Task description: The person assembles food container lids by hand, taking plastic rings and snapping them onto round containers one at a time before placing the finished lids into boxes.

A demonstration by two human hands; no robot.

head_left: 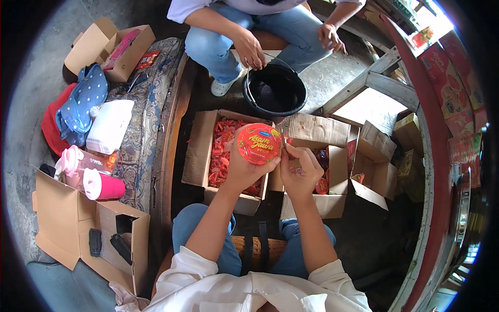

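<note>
My left hand [244, 172] is closed around a round tub with a printed red lid [259, 144], held up over the boxes with the lid facing me. Right beside its rim, the fingers of my right hand [304, 169] are pinched together. Whatever lies between those fingertips is too small to make out. Below my left hand, an open cardboard box [199, 151] holds many small red wrapped pieces [221, 151]. A second open box [339, 169] stands under my right hand, with a few red-lidded tubs [322, 185] showing inside.
Opposite me a seated person's hand [248, 48] holds a black bucket [275, 91] by its handle. Left is a patterned bench [140, 171] with a pink tumbler [106, 185] and bags. Another open carton [374, 166] and a red-edged wooden frame [431, 208] stand right.
</note>
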